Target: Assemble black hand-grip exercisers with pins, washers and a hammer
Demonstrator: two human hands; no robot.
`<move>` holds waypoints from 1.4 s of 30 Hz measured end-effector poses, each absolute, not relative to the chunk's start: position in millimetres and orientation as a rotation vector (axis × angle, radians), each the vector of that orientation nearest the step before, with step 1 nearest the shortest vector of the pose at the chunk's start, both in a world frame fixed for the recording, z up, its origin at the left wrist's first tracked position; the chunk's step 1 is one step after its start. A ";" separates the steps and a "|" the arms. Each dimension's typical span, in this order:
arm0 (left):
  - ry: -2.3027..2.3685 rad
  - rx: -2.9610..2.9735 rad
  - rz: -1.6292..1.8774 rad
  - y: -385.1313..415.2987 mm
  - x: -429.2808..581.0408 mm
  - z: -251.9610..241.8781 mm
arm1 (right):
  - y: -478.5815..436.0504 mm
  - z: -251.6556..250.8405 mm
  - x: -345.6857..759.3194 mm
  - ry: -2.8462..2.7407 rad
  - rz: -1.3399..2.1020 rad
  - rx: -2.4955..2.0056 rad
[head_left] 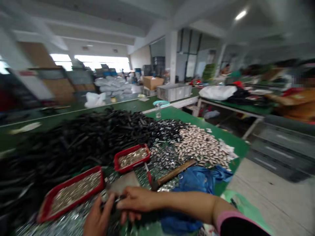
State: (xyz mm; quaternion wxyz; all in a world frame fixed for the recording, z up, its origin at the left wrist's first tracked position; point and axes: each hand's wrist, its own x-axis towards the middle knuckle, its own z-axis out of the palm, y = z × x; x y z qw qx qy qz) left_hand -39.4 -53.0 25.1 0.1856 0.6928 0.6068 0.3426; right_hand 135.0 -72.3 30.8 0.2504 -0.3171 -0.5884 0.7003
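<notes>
My left hand (97,216) and my right hand (136,200) are close together at the bottom middle, fingers closed on a small dark part (115,204). My fingers hide most of it, and its kind does not show. Just beyond them lies a flat grey block (125,183). To the left stands a long red tray (100,178) of small shiny metal pieces, and a smaller red tray (118,168) of similar pieces sits farther back. A hammer (176,172) with a wooden handle lies past my right wrist, beside a slim tool with a red handle (149,175).
Black parts (98,134) form a big heap at left and centre. Small pale metal cylinders (201,144) are piled at right, near blue cloth (197,178). Grey crates (283,147) stand on the floor. Another person (297,101) is at far right.
</notes>
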 end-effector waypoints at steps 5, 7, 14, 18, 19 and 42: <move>1.427 1.770 1.054 -51.1 -58.7 9.5 | -36.2 0.2 128.7 -1.561 2.207 -0.846; 1.421 1.680 1.066 -44.8 -61.5 3.0 | -33.8 -0.3 127.1 -1.789 2.057 -0.972; 1.473 1.620 1.053 -41.2 -56.1 -6.6 | -32.1 -9.4 124.7 -2.291 0.727 -1.193; 1.402 1.706 1.030 -41.2 -56.0 -8.1 | -29.8 -14.9 124.9 -1.945 1.752 -1.028; 1.397 1.720 1.014 -40.8 -56.4 -9.2 | -28.7 -14.7 125.5 -1.848 1.945 -0.980; 1.481 1.682 1.149 -13.6 -23.6 -18.0 | 1.1 -18.6 144.2 -2.079 1.387 -1.207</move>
